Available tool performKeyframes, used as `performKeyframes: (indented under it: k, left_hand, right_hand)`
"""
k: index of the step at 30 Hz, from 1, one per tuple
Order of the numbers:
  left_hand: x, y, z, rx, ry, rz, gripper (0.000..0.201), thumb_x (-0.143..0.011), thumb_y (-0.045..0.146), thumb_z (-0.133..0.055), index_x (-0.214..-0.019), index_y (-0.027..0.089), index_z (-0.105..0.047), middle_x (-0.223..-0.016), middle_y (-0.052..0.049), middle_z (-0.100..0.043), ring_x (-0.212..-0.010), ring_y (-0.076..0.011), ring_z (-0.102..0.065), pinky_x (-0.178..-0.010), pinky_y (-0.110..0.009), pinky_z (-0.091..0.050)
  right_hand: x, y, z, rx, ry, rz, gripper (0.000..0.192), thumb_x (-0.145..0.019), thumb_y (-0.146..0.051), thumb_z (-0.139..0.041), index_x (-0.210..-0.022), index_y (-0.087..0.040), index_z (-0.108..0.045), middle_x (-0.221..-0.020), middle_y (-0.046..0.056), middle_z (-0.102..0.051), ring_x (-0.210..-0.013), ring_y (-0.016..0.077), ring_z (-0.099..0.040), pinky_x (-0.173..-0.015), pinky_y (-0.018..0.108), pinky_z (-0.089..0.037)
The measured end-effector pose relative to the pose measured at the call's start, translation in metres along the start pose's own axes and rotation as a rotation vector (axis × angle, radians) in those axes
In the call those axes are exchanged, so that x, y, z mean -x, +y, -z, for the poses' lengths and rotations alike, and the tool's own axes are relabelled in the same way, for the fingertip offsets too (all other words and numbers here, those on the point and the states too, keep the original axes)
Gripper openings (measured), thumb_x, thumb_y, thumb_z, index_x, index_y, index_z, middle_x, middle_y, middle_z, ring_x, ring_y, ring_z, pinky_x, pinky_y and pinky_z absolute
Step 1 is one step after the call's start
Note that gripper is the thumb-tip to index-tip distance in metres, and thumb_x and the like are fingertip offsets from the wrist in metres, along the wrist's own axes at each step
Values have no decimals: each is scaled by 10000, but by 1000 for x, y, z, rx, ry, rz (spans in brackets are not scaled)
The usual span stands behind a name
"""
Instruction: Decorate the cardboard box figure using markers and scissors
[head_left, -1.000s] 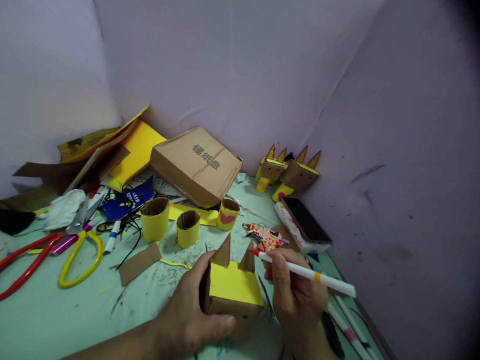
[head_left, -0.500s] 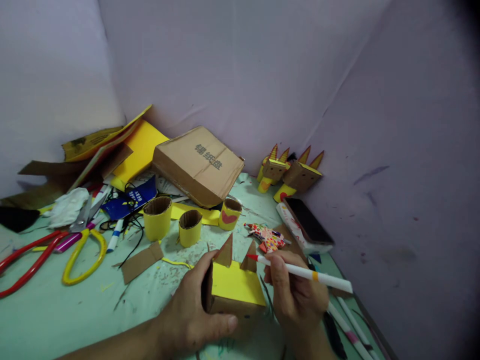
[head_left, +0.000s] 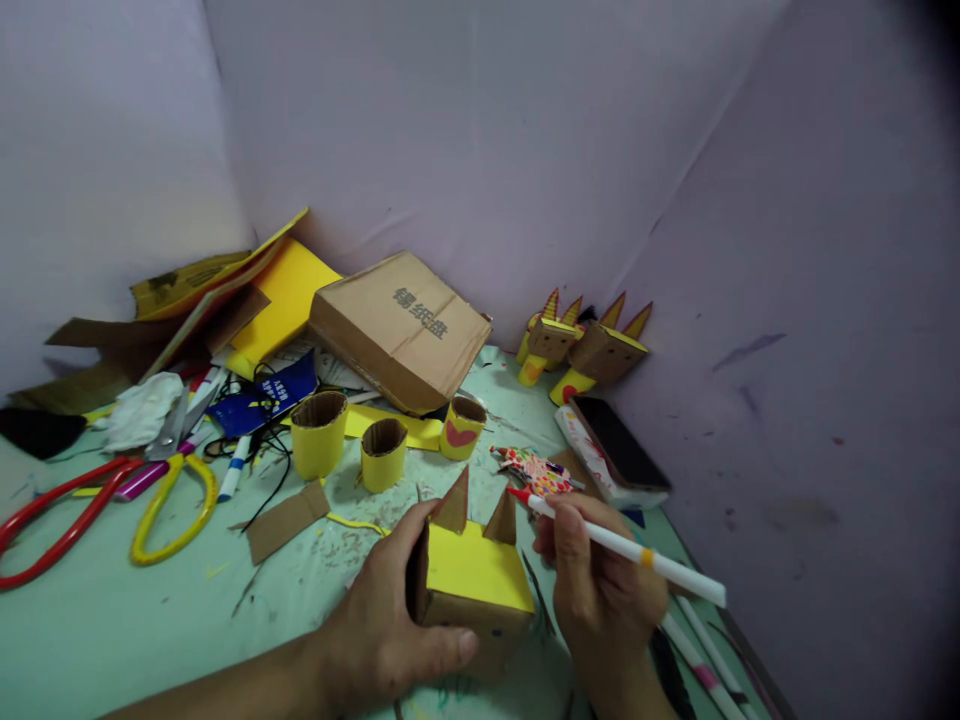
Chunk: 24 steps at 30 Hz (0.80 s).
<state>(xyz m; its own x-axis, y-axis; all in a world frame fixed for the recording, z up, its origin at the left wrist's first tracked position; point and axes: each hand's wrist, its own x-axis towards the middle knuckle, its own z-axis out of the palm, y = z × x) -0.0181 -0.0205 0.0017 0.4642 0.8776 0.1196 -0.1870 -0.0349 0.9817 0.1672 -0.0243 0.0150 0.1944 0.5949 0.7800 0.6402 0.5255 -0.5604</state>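
While our left hand [head_left: 382, 630] grips the yellow-topped cardboard box with two pointed ears [head_left: 469, 585], our right hand [head_left: 600, 590] pinches a white red-tipped marker [head_left: 622, 545] beside its right ear.

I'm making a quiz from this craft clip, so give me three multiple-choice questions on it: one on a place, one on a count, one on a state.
1. Where does the black phone lie?
A. by the right wall
B. under the scissors
C. on the flat brown carton

2. How many brown triangular ears stand on the yellow-topped cardboard box?
A. one
B. two
C. four

3. What does the right hand hold?
A. nothing
B. scissors
C. a white red-tipped marker

Answers: A, the phone rests beside the right wall. B, two ears rise from the box gripped by the left hand. C, the fingers pinch the marker.
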Motion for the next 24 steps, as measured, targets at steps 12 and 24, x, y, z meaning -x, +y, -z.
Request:
performKeyframes:
  k: [12, 24]
  left_hand:
    - [0, -2, -1, 149, -9, 26, 771, -607, 334, -838, -1280, 210, -484, -1191, -83, -671, -1109, -335, -616, -922, -409, -495]
    - [2, 9, 0, 294, 36, 89, 905, -630, 376, -836, -1394, 210, -380, -1266, -109, -640, -1192, -361, -576, -989, -453, -465]
  right_hand:
    - [6, 1, 3, -109, -36, -23, 144, -947, -217, -541, -863, -198, -656, -567, -41, -585, -443, 99, -543, -435, 209, -427]
    - [-8, 0, -7, -256, -186, -522, 219, -750, -341, -689, -902, -183, -685, -790, 57, -740, -718, 212, -696, -650, 322, -558]
